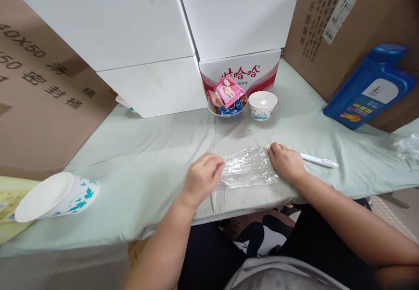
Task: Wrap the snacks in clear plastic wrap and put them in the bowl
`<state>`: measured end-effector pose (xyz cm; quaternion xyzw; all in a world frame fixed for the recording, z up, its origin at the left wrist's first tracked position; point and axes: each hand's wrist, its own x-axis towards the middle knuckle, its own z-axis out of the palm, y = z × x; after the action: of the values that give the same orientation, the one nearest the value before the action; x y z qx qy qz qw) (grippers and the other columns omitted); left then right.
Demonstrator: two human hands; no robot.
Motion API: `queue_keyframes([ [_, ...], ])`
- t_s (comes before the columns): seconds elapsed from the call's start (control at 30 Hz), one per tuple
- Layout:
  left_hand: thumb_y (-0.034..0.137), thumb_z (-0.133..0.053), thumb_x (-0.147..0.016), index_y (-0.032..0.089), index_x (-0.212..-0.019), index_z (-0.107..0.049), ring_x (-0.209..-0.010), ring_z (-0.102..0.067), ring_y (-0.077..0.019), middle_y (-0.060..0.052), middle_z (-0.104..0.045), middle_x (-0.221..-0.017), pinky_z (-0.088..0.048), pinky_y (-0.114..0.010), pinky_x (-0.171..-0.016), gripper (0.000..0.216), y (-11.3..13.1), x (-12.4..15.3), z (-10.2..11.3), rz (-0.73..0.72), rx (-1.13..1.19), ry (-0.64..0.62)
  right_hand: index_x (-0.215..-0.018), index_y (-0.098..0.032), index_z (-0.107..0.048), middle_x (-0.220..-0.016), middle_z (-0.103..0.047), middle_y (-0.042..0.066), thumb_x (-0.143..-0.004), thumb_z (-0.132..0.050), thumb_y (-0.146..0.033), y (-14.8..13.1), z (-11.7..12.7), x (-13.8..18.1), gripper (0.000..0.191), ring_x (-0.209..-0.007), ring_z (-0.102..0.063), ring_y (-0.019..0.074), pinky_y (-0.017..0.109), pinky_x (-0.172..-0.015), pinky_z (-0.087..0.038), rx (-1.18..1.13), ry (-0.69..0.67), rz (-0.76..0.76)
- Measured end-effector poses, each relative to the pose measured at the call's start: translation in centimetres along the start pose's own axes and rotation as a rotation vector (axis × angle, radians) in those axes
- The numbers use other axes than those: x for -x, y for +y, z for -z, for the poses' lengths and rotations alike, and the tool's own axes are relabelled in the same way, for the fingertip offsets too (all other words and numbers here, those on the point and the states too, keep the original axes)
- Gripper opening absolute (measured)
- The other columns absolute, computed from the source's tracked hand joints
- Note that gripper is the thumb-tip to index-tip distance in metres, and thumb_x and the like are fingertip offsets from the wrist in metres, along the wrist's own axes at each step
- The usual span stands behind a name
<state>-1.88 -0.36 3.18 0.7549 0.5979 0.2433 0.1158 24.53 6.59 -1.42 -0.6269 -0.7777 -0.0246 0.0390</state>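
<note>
**Fingers.** Left hand: fingers curled, tips on the left edge of the plastic film. Right hand: fingers bent, tips on the film's right edge. Whether either hand pinches the film or only presses it cannot be told.

**Film.** Clear and crinkled, it lies flat on the cloth-covered table between the two hands, near the front edge.

**Step, as judged.** Spreading and smoothing the film. A further move calls for one side kept pinned, since the sheet looks light and slippery.

**Adjacent.** A white pen-like stick lies just beside the right hand.

**Room.**
- Left: bare cloth reaches as far as the tipped cup.
- Behind: open cloth runs up to the empty bowl and the bowl of snack packets, which sit against the white boxes.
- Right: the blue bottle leans well apart from the hands.
- Front: the table's front edge is the tight side.
</note>
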Motion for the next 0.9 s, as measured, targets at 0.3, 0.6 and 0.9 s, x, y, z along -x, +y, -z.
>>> queue_keyframes([
  [0.3,0.036,-0.045,-0.099,0.025,-0.146,-0.038,-0.149,-0.015,-0.0282,-0.009,-0.025,-0.16,-0.018,-0.052,-0.121,0.049,-0.1,0.3,-5.9,-0.334,-0.087,-0.395,-0.108,-0.016,-0.059,-0.102,-0.069,0.013,-0.099,-0.038,-0.032,2.0,2.2,-1.7,0.027,-0.084,-0.066,0.0257,0.032,-0.065,-0.04,-0.002,-0.028,-0.042],
  [0.6,0.038,-0.055,-0.093,0.027,-0.134,-0.052,-0.145,-0.029,-0.0282,-0.007,-0.037,-0.155,-0.025,-0.049,-0.118,0.042,0.2,-0.1,-4.3,-0.286,-0.038,-0.379,-0.135,-0.018,-0.054,-0.143,-0.051,0.014,-0.097,-0.044,-0.047,0.7,0.7,0.5,0.05,-0.134,-0.043,0.0301,0.049,-0.11,-0.034,-0.244,0.035,0.663],
  [0.9,0.038,-0.055,-0.088,0.019,-0.09,-0.064,-0.104,-0.057,-0.0295,-0.011,-0.062,-0.101,-0.045,-0.043,-0.093,0.021,-4.4,-1.4,1.0,0.424,-0.135,0.072,-0.145,-0.019,-0.043,-0.154,-0.037,0.013,-0.096,-0.045,-0.053,0.8,-0.4,0.6,0.06,-0.143,-0.032,0.029,0.052,-0.117,-0.024,-0.253,-0.019,0.657],
])
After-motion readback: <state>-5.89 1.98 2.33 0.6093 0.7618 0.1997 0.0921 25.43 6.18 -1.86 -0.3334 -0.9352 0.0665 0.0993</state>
